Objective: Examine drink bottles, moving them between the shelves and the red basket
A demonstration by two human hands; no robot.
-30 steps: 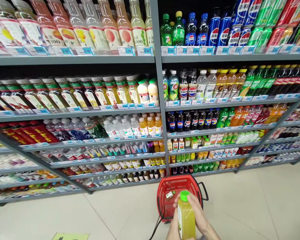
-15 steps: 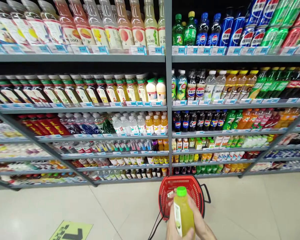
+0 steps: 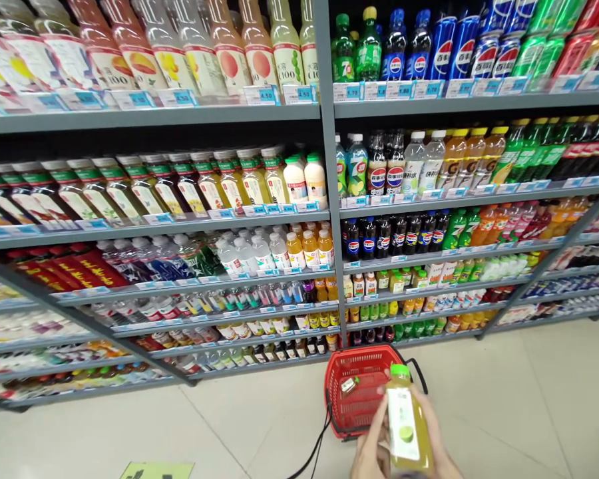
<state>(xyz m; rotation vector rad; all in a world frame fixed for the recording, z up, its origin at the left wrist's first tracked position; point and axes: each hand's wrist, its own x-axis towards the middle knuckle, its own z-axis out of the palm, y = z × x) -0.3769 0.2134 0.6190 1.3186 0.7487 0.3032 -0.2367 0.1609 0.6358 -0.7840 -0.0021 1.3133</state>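
Note:
Between my two hands is a juice bottle with a green cap, yellow-green contents and a white label that shows a green fruit. My left hand grips it from the left side. Around its right side wraps my right hand. The bottle is upright with a slight tilt, and its label faces me. Behind and below it, on the floor, stands a red shopping basket. A small bottle with a pale label lies inside the basket.
Tall grey shelves full of bottled and canned drinks stand ahead, with price tags along their edges. A black strap trails from the basket across the tiled floor. At the lower left is a yellow-green floor sign.
Both hands have moved right with the juice bottle, off the basket's middle. The bottle has turned so that its label faces me more fully. My view has shifted a little.

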